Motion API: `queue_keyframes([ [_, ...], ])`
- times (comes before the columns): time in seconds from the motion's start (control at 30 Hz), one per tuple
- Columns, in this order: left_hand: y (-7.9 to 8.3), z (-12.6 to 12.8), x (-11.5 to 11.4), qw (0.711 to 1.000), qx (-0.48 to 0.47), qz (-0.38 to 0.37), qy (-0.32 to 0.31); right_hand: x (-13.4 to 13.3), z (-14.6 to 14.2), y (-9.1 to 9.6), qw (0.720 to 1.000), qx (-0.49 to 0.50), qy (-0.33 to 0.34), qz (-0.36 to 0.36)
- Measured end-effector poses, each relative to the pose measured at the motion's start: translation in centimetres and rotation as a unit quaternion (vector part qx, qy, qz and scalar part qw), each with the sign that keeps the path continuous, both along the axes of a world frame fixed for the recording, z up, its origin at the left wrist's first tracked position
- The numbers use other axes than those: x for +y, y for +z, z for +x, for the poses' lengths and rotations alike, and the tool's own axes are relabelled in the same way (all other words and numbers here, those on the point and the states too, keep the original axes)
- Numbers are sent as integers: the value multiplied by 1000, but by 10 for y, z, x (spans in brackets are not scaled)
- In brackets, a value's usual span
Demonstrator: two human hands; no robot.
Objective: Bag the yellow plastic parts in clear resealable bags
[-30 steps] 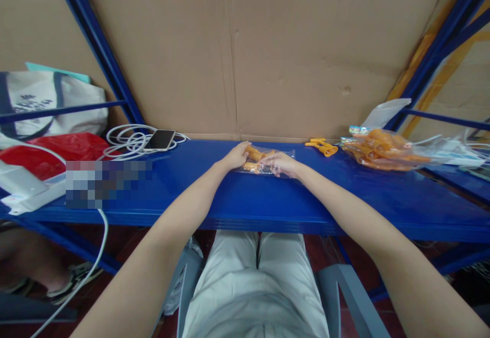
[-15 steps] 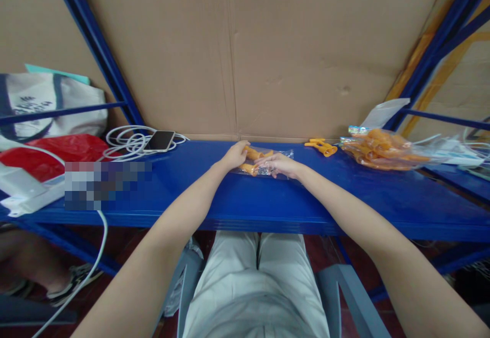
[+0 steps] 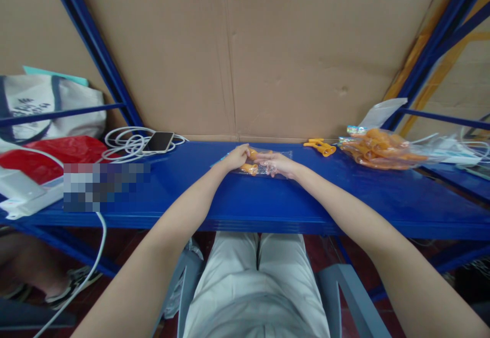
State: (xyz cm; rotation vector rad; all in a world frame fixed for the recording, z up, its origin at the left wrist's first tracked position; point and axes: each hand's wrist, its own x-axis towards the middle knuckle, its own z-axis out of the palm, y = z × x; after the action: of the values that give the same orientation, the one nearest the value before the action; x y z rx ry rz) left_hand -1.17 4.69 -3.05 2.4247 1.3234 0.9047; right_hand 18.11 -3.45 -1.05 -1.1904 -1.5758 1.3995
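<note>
A small clear plastic bag [image 3: 272, 162] with orange plastic parts [image 3: 251, 167] in it lies on the blue shelf [image 3: 245, 195], near the cardboard back wall. My left hand [image 3: 235, 157] is closed on the bag's left end and on the orange parts there. My right hand [image 3: 278, 164] pinches the bag from the right, fingers curled over the plastic. Both hands meet over the bag at the middle of the shelf.
A loose orange part [image 3: 320, 147] and a larger bag of orange parts [image 3: 377, 148] lie to the right. A phone [image 3: 158, 141] on coiled white cable [image 3: 124, 141], a red bag [image 3: 49, 155] and a white tote [image 3: 42, 104] sit at the left. Another person's legs [image 3: 30, 271] show below left.
My hands have drawn a little closer together on the bag, and the orange parts have shifted inside it. Nothing else has moved.
</note>
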Motion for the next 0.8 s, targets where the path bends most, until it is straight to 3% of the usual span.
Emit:
queue_keyframes([
  [0.17,0,-1,2,1000,8,-16,1,4,1,1,999,14,-32,12],
  [0.3,0,-2,3,1000,9,-28,4,10,15,13,987,-37,-145,62],
  [0.4,-1,-2,5,999,11,-37,7,17,41,24,936,-161,-279,144],
  [0.5,-3,-2,8,999,14,-38,8,21,76,28,826,-358,-366,235],
  [0.57,-3,-2,10,999,14,-38,7,22,98,25,781,-433,-395,216],
  [0.63,-3,-3,11,999,14,-39,8,21,114,19,758,-475,-409,182],
  [0.8,-2,-4,10,999,8,-48,23,21,123,12,749,-535,-374,116],
])
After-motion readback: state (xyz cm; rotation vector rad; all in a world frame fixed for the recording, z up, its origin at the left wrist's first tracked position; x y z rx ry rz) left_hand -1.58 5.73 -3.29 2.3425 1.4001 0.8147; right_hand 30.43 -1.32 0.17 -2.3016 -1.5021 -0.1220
